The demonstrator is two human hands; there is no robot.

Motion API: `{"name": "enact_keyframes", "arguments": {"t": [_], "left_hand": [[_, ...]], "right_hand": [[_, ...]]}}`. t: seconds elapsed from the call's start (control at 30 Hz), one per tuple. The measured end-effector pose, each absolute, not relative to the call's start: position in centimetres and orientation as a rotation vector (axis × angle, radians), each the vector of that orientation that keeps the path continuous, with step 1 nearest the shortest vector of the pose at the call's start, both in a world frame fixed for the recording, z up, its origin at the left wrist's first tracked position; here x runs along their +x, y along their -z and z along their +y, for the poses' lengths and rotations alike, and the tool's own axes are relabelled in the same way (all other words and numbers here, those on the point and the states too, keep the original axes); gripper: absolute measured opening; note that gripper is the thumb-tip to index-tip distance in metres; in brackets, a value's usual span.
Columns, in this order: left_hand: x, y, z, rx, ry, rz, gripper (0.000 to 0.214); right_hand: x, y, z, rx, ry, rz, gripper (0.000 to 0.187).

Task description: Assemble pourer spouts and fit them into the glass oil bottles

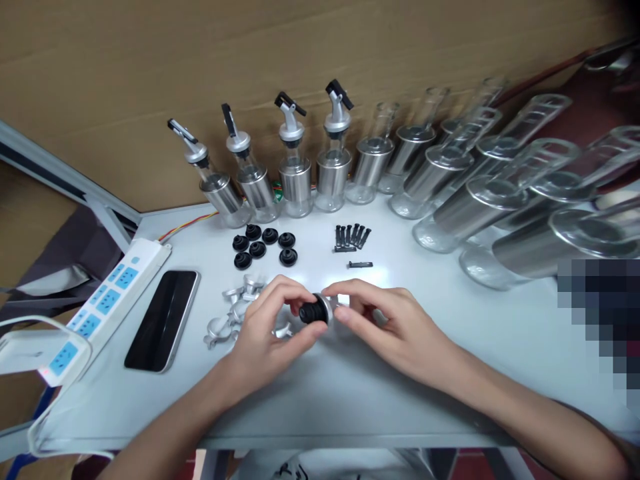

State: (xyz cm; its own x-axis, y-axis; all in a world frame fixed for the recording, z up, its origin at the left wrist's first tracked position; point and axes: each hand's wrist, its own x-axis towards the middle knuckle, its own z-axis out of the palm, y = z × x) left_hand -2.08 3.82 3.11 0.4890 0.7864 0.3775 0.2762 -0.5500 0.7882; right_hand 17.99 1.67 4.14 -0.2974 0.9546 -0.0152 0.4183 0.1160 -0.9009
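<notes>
My left hand is closed, thumb and fingers pinched round a black ribbed stopper. The stopper meets a silver pourer cap, which the fingertips of my right hand grip from the other side. Both parts are held level just above the table, the ribbed end pointing left. Beside and partly behind my left hand lies a pile of loose silver pourer caps. Further back sit several black stoppers and a group of small black levers, with one lever lying apart.
Along the back stand several glass-and-steel oil bottles with pourers fitted. Open-necked bottles crowd the right side. To the left, a phone lies near a white power strip with a cable. A cardboard wall closes the back.
</notes>
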Motion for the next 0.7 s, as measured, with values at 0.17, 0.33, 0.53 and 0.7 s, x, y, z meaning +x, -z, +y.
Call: {"name": "enact_keyframes", "arguments": {"t": [0.17,0.33,0.53,0.7], "left_hand": [[-2.01,-3.32,3.51,2.213,-0.874,0.844,0.027],[-1.83,-3.21,3.42,2.177,-0.82,0.709,0.037],[-2.18,-3.15,3.52,2.039,-0.843,0.728,0.034],[-1.91,-3.26,3.33,2.045,-0.869,0.763,0.033]], "right_hand": [[17.87,-4.13,1.35,-1.181,-1.442,-1.607,0.021],[17.67,-3.92,1.54,-1.109,-1.575,-1.477,0.023],[17.64,-4.19,1.53,-1.1,-1.612,-1.485,0.021],[17.53,-4.11,1.53,-1.117,-1.614,-1.475,0.018]]}}
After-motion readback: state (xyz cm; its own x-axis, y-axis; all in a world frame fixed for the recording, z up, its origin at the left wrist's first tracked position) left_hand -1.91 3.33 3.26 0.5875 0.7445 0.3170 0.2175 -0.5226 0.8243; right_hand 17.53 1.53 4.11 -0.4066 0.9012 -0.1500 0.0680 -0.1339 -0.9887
